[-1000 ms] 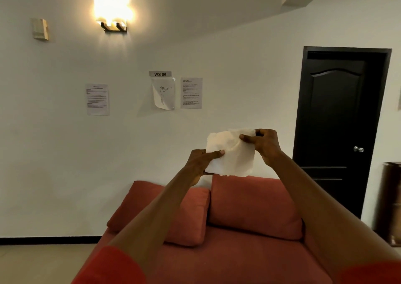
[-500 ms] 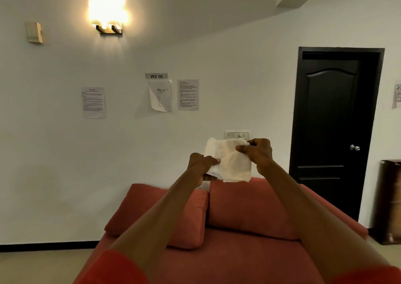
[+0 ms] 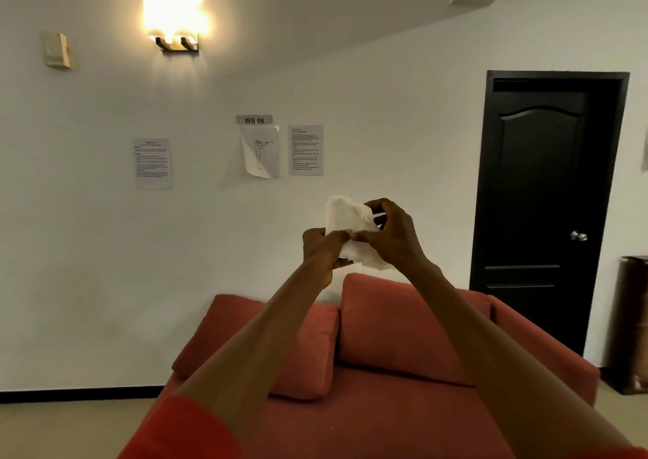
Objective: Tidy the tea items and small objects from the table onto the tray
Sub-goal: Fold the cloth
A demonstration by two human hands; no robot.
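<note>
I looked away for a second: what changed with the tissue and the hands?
The white tissue, held spread flat a second ago, is now bunched up. The left hand and right hand have moved together until their fingertips nearly meet. Both still grip it, raised above the red sofa.

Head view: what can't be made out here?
- Table and tray: out of frame; the head view looks up at the wall.
- White tissue: its lower part is hidden by the left hand and right hand pinching it.
- Wall notices: text too small to read.
- Sofa: the arms cover part of it.
</note>
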